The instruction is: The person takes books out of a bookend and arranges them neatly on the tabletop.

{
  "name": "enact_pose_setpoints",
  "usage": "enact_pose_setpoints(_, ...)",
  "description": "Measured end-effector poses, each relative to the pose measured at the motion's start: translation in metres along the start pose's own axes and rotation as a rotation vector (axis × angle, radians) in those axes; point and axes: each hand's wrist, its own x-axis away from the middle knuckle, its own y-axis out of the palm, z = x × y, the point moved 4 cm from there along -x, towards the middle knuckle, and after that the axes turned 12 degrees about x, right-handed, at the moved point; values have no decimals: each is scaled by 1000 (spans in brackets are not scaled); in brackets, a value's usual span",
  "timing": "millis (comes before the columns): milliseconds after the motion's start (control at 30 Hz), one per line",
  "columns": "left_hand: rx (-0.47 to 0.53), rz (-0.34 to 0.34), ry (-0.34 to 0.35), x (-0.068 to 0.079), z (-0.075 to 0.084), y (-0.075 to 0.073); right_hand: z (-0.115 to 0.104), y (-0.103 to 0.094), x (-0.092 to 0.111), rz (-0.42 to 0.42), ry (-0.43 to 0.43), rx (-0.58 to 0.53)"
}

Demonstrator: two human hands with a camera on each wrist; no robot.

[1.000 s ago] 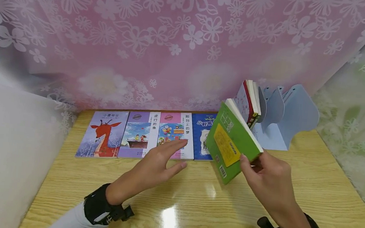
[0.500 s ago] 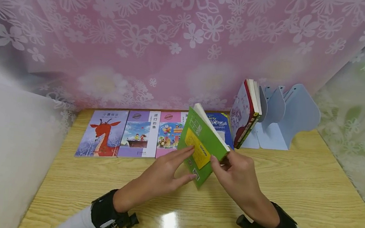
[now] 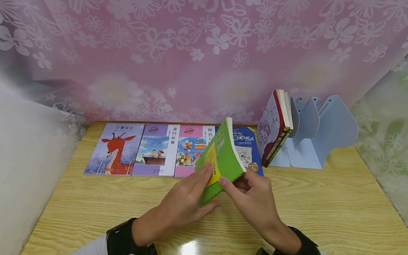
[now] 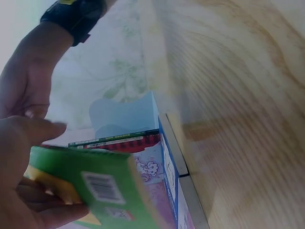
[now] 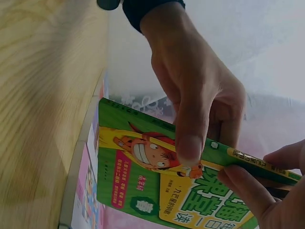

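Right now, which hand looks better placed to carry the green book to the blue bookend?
Probably the right hand: it grips the green book nearer the blue bookend, while the left hand is on the farther side.

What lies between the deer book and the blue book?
Two books, side by side: the purple book and the pink book. The head view shows both, though the held green book hides part of the pink book.

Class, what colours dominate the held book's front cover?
Green and yellow; the held book shows best in the right wrist view.
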Motion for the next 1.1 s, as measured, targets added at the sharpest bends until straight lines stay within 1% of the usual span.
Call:
enact_pose_setpoints(33,-37,20,19,0,1,0,-2,0,0,-5,-1,-14)
enact_pose_setpoints(133,-136,69,61,2,2,-2,1,3,-1,-31,-21,-37)
enact_pose_setpoints(167,-165,95,80,2,3,-4,1,4,-1,-44,-41,-34)
enact_pose_setpoints(233,-202,139,113,2,6,-8,2,6,-2,-61,-101,5)
enact_pose_setpoints(300,-217,183,133,2,8,-14,0,6,-3,-73,-171,58)
enact_pose_setpoints(367,-214,225,146,1,11,-20,-5,5,-5,-62,-249,130)
enact_pose_setpoints(500,-174,271,126,0,10,-33,-8,3,-9,-58,-358,193)
enact_pose_setpoints(567,-156,294,111,1,10,-42,-9,2,-11,-66,-393,209)
enact_pose_setpoints(633,-139,320,90,1,11,-51,-8,1,-13,-71,-408,229)
enact_pose_setpoints(767,-138,388,43,7,10,-72,-4,-6,-15,-63,-395,267)
enact_pose_setpoints(867,-151,448,0,13,5,-89,-1,-14,-17,-41,-375,304)
enact_pose_setpoints(1000,-137,480,-96,25,-8,-110,1,-25,-17,-3,-360,349)
enact_pose_setpoints(1100,-108,476,-205,36,-16,-126,3,-33,-17,19,-351,358)
